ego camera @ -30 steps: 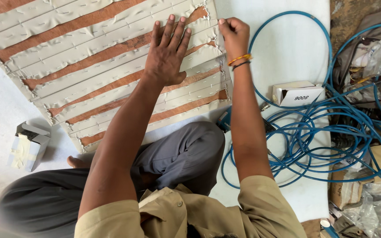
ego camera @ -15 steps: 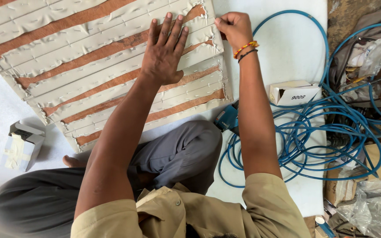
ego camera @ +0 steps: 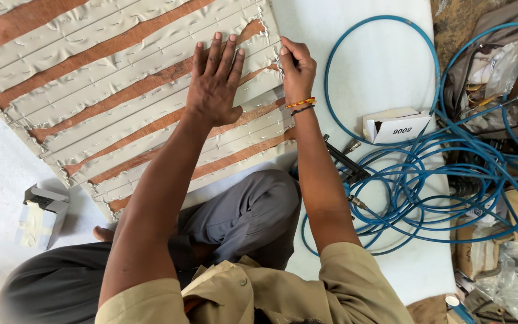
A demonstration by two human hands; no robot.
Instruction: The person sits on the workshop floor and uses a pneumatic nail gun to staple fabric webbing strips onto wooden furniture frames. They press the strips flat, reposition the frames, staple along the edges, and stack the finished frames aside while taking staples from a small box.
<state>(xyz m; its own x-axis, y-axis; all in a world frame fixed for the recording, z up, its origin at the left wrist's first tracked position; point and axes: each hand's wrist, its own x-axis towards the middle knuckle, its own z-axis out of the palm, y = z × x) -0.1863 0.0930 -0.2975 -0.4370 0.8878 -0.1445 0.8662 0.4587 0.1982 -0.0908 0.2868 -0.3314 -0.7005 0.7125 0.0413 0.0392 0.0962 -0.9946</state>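
A wooden panel (ego camera: 91,114) lies on the floor in front of me, covered with many stapled strips of pale webbing, with brown wood showing between them. My left hand (ego camera: 216,81) presses flat on the strips near the panel's right side, fingers spread. My right hand (ego camera: 295,67) is at the panel's right edge, fingers pinched on the end of a strip. Thread bracelets circle that wrist.
A coiled blue air hose (ego camera: 439,174) lies on the white sheet to my right, beside a small white box (ego camera: 395,126). A black tool (ego camera: 346,162) peeks out by my right forearm. An open small carton (ego camera: 40,216) sits at left. Bags and clutter (ego camera: 499,72) fill the right edge.
My right hand slid a little along the panel's right edge and now pinches a strip end. My left hand stays pressed flat on the strips.
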